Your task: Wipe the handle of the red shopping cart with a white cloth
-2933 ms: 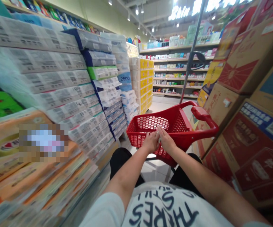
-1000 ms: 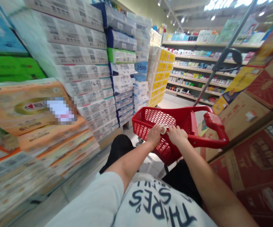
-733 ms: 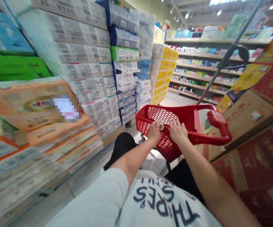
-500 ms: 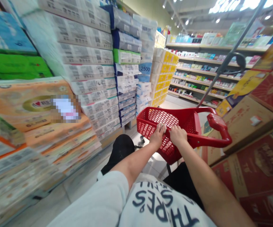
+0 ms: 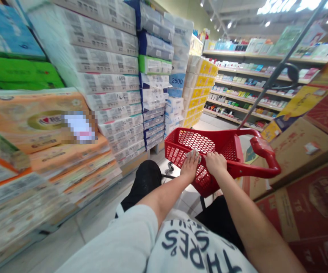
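Observation:
A red plastic shopping cart (image 5: 188, 137) with a mesh basket stands before my knees, its handle at the right. My left hand (image 5: 190, 165) lies on the outside of the basket's near wall, pressing a small crumpled pale cloth (image 5: 192, 152) against it below the rim. The cloth shows past my fingertips; whether it is fabric or paper I cannot tell. Beside it, my right hand (image 5: 216, 163) is wrapped over the basket's near rim. The part of the rim under those fingers is hidden.
Tall stacks of packaged tissue (image 5: 109, 77) rise at the left, with orange packs (image 5: 47, 102) nearer. Cardboard cartons (image 5: 297, 151) crowd the right side. A grey metal pole (image 5: 274, 77) slants behind the cart. Stocked shelves (image 5: 246, 72) line the back.
My left hand has slid slightly lower along the basket wall, its fingers flatter, and more of the cloth shows. My right hand stays on the rim. The view has shifted slightly.

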Tool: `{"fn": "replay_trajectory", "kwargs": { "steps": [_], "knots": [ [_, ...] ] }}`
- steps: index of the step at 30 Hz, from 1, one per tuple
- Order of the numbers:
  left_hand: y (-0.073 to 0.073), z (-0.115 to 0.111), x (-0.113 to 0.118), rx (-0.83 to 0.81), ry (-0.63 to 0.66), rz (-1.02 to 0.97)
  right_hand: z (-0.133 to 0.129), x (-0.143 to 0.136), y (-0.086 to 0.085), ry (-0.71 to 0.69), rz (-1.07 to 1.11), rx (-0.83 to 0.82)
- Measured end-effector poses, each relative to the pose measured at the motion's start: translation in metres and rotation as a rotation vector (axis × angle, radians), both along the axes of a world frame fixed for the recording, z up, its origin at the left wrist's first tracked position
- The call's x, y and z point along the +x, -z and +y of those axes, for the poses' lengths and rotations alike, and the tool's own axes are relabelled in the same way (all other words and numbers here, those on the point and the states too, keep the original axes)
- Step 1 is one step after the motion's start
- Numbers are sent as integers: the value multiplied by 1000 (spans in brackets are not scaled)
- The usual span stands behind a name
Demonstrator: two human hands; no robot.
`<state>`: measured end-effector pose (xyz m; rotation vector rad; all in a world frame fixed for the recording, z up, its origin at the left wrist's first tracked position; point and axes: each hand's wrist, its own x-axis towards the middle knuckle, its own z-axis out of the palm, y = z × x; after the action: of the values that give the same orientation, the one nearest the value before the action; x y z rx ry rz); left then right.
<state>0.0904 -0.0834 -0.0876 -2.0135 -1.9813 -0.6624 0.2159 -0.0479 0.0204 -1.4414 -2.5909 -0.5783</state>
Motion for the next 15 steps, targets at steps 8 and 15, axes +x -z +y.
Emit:
{"fn": "replay_trajectory", "kwargs": {
  "steps": [8,15],
  "knots": [
    [-9,-5,-8,24,141,93,-2,-1,-1,-8,-15,-5],
    [-19,3,-1,28,142,19,-2,0,-3,-5,-21,-19]
  ]
}}
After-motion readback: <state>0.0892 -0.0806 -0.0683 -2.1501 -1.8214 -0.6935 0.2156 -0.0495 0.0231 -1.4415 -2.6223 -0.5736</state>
